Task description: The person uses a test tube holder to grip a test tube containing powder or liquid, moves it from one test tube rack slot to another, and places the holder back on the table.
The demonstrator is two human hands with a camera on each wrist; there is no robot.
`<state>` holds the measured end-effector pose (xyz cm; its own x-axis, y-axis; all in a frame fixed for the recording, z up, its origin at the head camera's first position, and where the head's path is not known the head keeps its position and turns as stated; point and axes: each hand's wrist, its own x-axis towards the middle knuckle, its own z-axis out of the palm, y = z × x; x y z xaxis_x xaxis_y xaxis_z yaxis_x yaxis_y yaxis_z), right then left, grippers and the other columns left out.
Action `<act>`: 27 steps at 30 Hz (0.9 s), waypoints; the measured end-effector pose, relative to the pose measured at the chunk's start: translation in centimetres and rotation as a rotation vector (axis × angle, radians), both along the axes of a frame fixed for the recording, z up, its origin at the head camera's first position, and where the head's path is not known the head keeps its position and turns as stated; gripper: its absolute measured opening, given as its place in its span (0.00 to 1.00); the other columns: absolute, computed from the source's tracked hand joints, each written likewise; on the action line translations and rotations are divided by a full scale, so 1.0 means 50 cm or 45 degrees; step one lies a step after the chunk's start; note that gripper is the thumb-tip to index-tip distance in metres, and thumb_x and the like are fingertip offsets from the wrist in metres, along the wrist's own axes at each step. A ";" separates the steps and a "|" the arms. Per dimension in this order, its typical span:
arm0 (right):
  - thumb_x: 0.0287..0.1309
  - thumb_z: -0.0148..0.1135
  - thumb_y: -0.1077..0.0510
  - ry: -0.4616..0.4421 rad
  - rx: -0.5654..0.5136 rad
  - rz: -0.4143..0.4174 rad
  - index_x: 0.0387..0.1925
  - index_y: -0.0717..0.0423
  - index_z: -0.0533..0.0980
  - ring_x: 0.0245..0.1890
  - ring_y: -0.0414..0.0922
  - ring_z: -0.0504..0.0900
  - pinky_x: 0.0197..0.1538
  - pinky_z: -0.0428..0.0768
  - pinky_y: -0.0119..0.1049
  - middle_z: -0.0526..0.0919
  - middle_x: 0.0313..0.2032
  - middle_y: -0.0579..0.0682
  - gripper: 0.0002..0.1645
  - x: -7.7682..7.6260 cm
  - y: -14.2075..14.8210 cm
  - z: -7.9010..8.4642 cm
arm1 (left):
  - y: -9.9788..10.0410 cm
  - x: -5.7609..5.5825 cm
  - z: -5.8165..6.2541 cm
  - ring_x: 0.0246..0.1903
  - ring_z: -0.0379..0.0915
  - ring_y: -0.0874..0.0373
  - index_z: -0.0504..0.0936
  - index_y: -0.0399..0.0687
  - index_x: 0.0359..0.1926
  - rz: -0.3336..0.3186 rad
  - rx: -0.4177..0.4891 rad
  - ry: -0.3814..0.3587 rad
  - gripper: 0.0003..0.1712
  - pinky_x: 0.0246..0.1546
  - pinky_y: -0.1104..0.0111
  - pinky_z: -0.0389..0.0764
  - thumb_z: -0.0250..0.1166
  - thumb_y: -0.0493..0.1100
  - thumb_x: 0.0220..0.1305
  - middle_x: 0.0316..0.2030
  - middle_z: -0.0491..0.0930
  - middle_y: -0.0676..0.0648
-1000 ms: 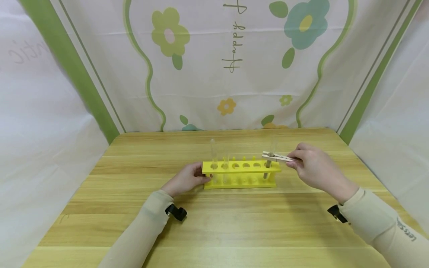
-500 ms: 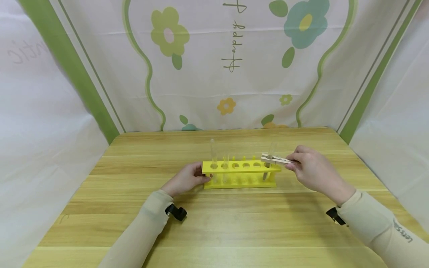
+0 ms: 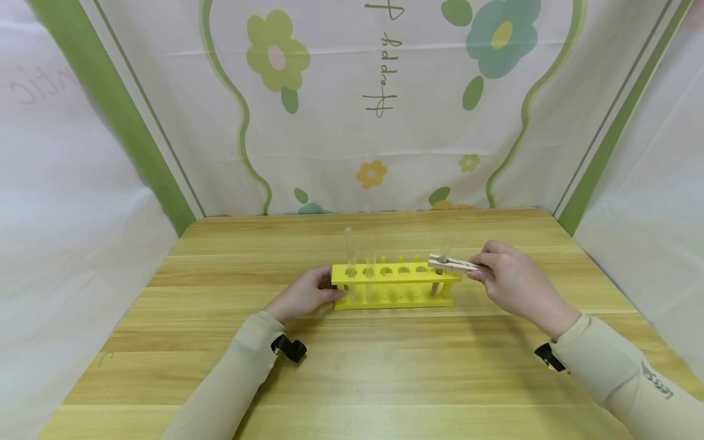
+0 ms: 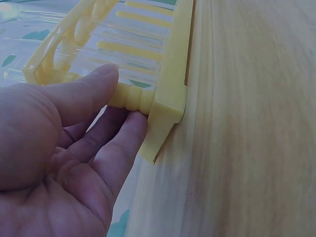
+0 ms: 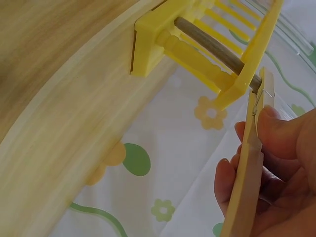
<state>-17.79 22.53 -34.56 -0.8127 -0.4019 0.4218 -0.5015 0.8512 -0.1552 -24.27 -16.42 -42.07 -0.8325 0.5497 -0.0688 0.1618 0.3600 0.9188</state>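
A yellow test tube rack (image 3: 393,281) stands on the wooden table. My left hand (image 3: 305,296) grips its left end; in the left wrist view, thumb and fingers close around the ridged end post (image 4: 133,97). With my right hand (image 3: 514,281) I hold a wooden test tube clamp (image 5: 250,160), its jaws around a glass test tube (image 3: 446,244). That tube goes through the rack's rightmost hole, slightly tilted, and has dark grey-brown contents (image 5: 212,48) in its lower part. Two clear test tubes, one (image 3: 349,247) at the far left and another (image 3: 370,260) beside it, stand in the rack.
Bare table top (image 3: 385,366) stretches in front of the rack. A flower-printed cloth (image 3: 324,122) hangs behind the table's back edge, with white cloth (image 3: 82,214) along the sides. Short yellow pegs (image 3: 400,260) rise along the rack's rear.
My right hand has moved slightly left and down with the clamp, and the tube now sits a little lower and more tilted in its hole. My left hand stays on the rack.
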 end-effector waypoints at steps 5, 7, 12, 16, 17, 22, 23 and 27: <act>0.54 0.73 0.64 0.006 -0.007 0.006 0.38 0.64 0.85 0.25 0.40 0.72 0.29 0.76 0.39 0.78 0.31 0.47 0.10 0.001 0.001 -0.003 | 0.000 0.000 -0.001 0.50 0.78 0.55 0.78 0.46 0.51 -0.001 0.001 -0.003 0.12 0.47 0.62 0.81 0.65 0.37 0.68 0.46 0.82 0.47; 0.54 0.73 0.64 0.009 -0.013 0.006 0.38 0.65 0.85 0.25 0.40 0.72 0.29 0.75 0.39 0.77 0.31 0.47 0.10 0.001 0.001 -0.005 | 0.000 -0.001 -0.001 0.50 0.78 0.55 0.78 0.45 0.51 -0.003 0.005 -0.004 0.12 0.47 0.62 0.81 0.65 0.37 0.68 0.46 0.82 0.47; 0.53 0.74 0.64 0.020 -0.013 0.007 0.39 0.65 0.85 0.25 0.39 0.71 0.29 0.75 0.38 0.77 0.30 0.46 0.12 0.001 0.002 -0.007 | 0.000 0.000 0.001 0.49 0.78 0.55 0.78 0.45 0.52 0.001 0.004 -0.002 0.12 0.47 0.62 0.81 0.65 0.37 0.68 0.46 0.82 0.47; 0.53 0.74 0.64 0.017 -0.008 0.004 0.39 0.65 0.85 0.24 0.39 0.70 0.28 0.74 0.37 0.77 0.30 0.46 0.11 0.000 0.002 -0.006 | 0.000 -0.001 0.000 0.49 0.78 0.55 0.78 0.46 0.52 0.006 -0.001 0.004 0.13 0.47 0.62 0.81 0.65 0.36 0.68 0.46 0.82 0.47; 0.53 0.74 0.64 0.016 -0.007 0.002 0.39 0.65 0.85 0.24 0.39 0.70 0.28 0.74 0.37 0.77 0.30 0.46 0.11 0.000 0.002 -0.005 | 0.000 -0.001 0.000 0.49 0.78 0.55 0.78 0.46 0.52 0.007 -0.003 0.005 0.13 0.47 0.62 0.81 0.65 0.36 0.68 0.46 0.82 0.47; 0.53 0.74 0.64 0.026 0.006 0.000 0.39 0.66 0.85 0.24 0.39 0.70 0.27 0.74 0.37 0.76 0.30 0.46 0.12 0.001 0.003 -0.005 | 0.000 -0.001 0.000 0.49 0.78 0.55 0.78 0.45 0.52 0.010 0.002 0.002 0.13 0.47 0.63 0.81 0.65 0.36 0.68 0.45 0.82 0.47; 0.52 0.74 0.64 0.037 0.010 0.002 0.39 0.66 0.86 0.24 0.39 0.70 0.27 0.74 0.36 0.76 0.30 0.46 0.12 0.001 0.003 -0.006 | 0.000 -0.001 0.000 0.49 0.78 0.55 0.78 0.45 0.52 0.010 0.006 -0.002 0.13 0.47 0.63 0.81 0.64 0.35 0.68 0.45 0.82 0.47; 0.50 0.75 0.64 0.104 0.022 0.019 0.38 0.66 0.86 0.24 0.38 0.70 0.25 0.73 0.35 0.75 0.28 0.45 0.12 -0.001 0.005 -0.009 | 0.001 0.000 -0.001 0.49 0.78 0.54 0.78 0.45 0.52 0.009 0.024 -0.016 0.13 0.47 0.63 0.82 0.64 0.34 0.68 0.46 0.82 0.46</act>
